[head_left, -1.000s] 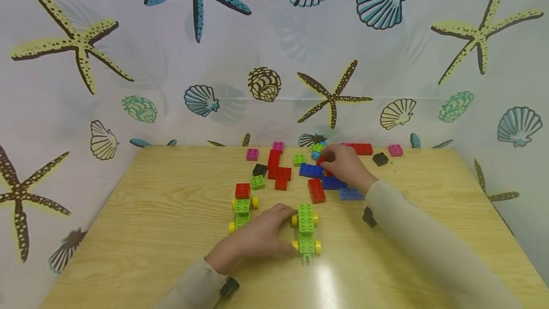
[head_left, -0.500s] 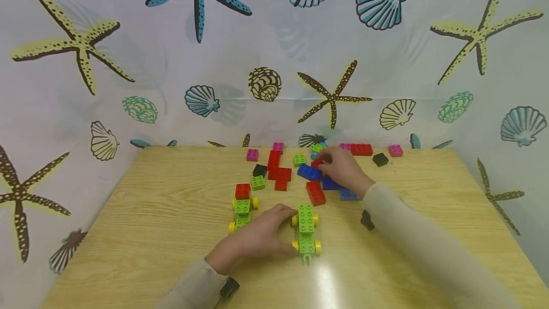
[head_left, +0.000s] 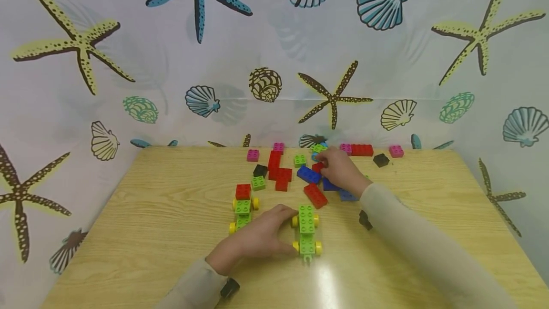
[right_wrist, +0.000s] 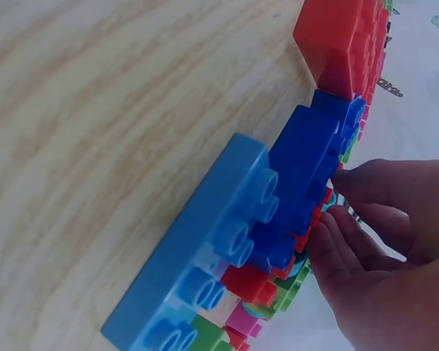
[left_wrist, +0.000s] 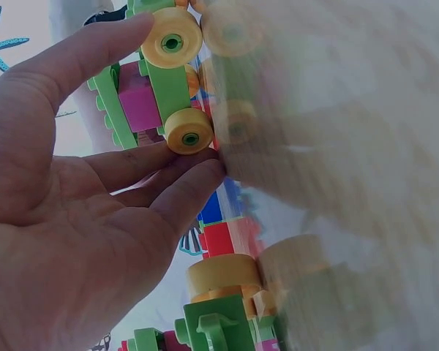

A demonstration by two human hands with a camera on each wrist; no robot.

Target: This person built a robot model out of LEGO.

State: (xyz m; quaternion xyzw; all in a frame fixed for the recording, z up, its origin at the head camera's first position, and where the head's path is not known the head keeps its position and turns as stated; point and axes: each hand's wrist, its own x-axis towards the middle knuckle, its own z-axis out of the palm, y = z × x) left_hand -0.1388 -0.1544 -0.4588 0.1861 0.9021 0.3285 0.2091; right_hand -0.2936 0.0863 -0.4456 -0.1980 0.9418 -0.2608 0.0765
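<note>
at the left, a green vehicle (head_left: 243, 208) with yellow wheels stands on the wooden table (head_left: 158, 213), a red brick (head_left: 243, 191) at its far end. beyond it lie a pink brick (head_left: 253, 155), a black piece (head_left: 259, 170) and a small green brick (head_left: 258, 183). the left hand (head_left: 262, 235) partly hides the vehicle's near end; its fingers are extended rather than clenched, the thumb tip touching the near wheel (left_wrist: 172, 36) of a second green vehicle (head_left: 306, 225) and other fingers against the far wheel (left_wrist: 189, 131). that second vehicle stands just right of the hand, and the left wrist view shows a magenta brick (left_wrist: 137, 99) sandwiched between its green parts. beyond it, red bricks (head_left: 275, 161) lie against one another, with a lime brick (head_left: 299, 160) to their right. next come a blue brick (head_left: 309, 174) and a slanted red brick (head_left: 315, 195). the right hand (head_left: 344, 169) pinches a partly hidden red block (head_left: 317, 167) between thumb and fingers, close behind the blue brick. below the right wrist lie a dark blue brick (head_left: 330, 184) and a light blue brick (head_left: 347, 195). farther right are a long red brick (head_left: 362, 150), a dark piece (head_left: 381, 159) and a magenta block (head_left: 396, 151).
</note>
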